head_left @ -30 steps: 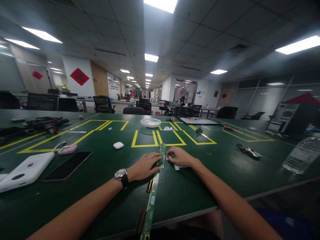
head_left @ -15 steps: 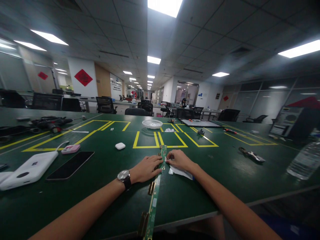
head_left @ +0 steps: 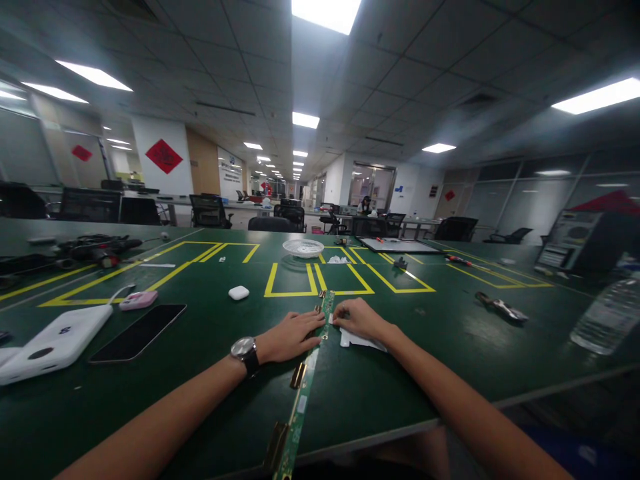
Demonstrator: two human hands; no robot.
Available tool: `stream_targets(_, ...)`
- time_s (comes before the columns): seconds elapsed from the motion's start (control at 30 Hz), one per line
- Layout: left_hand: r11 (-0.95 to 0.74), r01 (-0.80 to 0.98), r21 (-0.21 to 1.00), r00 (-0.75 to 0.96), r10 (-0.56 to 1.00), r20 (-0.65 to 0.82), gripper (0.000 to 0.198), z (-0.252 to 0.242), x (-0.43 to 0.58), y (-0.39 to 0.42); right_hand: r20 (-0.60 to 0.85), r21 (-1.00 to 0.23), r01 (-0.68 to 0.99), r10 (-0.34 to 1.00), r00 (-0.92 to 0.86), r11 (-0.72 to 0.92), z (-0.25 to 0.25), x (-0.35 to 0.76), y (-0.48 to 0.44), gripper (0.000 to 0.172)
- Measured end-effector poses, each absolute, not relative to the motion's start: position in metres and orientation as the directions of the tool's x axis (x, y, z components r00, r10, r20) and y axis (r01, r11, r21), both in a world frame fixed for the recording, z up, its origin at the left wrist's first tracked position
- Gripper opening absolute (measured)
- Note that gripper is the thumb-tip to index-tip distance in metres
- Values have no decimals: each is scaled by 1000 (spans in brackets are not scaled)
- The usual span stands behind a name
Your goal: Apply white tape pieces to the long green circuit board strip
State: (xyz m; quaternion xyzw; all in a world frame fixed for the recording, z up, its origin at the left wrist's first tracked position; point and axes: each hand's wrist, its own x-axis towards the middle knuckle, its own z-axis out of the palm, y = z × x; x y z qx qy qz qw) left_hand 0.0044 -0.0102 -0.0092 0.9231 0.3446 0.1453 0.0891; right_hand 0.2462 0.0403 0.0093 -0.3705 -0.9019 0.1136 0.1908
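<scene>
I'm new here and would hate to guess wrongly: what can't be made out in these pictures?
All in the head view:
Circuit board: near end cut off by the bottom edge; part hidden under the left hand's grip.
Small white piece by the right hand's grip: too small to identify.
White material: partly hidden by the right hand's grip.
Bottle: any print too blurred.

circuit board (head_left: 301, 405): near end cut off | right hand (head_left: 361, 319): white piece (head_left: 331, 319) too small to identify

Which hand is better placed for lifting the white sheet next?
Probably the right hand: it is close to the white sheet, while the left hand rests on the green circuit board.
</scene>
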Motion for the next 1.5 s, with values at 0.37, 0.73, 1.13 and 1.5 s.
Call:
stream_targets(0.37,-738,610,288,735,663,143,47,-2,3,-13,281,-297,622,689,-668,724,6,248,42,11)
stream_targets(0.73,-676,623,395,604,735,307,44,-9,-3,-8,373,-271,394,473,-798,878,7,247,46,24)
stream_targets(1.13,-652,717,246,496,725,477,34,-8,-26,-1,191,-37,927,913,-361,374,4,303,84,46)
stream_targets(1.5,-663,727,178,567,726,389,33,-14,-19,-5,104,-137,970,977,-187,200,-6,315,92,58)
